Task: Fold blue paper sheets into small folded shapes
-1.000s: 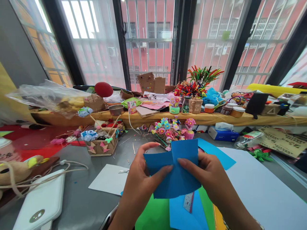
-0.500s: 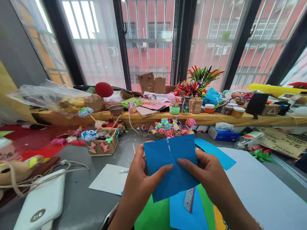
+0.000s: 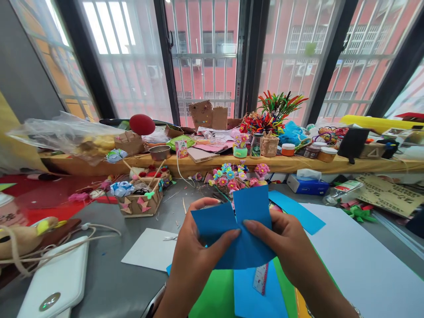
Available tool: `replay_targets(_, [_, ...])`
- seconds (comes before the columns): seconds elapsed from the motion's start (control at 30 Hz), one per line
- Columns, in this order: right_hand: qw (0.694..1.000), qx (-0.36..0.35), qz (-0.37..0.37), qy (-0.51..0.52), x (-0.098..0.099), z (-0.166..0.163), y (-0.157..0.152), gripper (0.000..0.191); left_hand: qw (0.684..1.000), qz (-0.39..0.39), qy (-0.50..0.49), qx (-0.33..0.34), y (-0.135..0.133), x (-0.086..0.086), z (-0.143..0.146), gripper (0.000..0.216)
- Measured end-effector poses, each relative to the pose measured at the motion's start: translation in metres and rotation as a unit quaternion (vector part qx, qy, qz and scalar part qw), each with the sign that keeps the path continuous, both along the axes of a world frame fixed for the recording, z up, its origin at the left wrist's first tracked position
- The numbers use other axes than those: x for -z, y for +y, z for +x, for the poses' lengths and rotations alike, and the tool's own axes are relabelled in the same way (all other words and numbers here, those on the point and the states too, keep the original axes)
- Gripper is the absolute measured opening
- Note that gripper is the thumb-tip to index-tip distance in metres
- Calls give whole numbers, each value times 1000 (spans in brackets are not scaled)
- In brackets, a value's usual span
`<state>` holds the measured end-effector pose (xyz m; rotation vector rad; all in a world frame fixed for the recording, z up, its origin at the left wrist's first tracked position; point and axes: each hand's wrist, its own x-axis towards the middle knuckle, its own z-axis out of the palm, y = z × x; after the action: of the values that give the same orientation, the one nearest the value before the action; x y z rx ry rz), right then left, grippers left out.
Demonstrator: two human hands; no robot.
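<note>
Left hand [image 3: 197, 251] and right hand [image 3: 283, 234] both closed on the blue paper piece [image 3: 243, 247], thumbs in front, fingers behind. Paper is in the air over the near edge of the worktop [image 3: 111, 251], split from its top edge down to about the thumbs; left flap sits lower than right. Below it: ruler [image 3: 261, 279] on a blue sheet [image 3: 247, 298], on a green sheet [image 3: 212, 296], near edge. White card [image 3: 145, 249] left of left hand. Power bank [image 3: 54, 278] at near left corner. Large white sheet [image 3: 361, 251] toward right edge. Tissue pack [image 3: 308, 184] along back edge.
</note>
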<state>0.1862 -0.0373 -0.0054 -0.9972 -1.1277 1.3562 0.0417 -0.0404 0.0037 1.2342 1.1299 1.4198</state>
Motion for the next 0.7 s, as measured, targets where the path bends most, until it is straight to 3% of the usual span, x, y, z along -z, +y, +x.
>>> replay_targets(0.23, [998, -22, 15, -50, -2, 3, 3, 22, 997, -12, -62, 43, 2, -3, 1, 49])
replay_targets(0.5, [1000, -14, -9, 5, 3, -1, 1, 23, 999, 0, -49, -4, 1, 0, 0, 47])
replay_targets(0.7, [1000, 9, 4, -11, 1, -3, 2, 24, 995, -14, -83, 46, 3, -2, 1, 45])
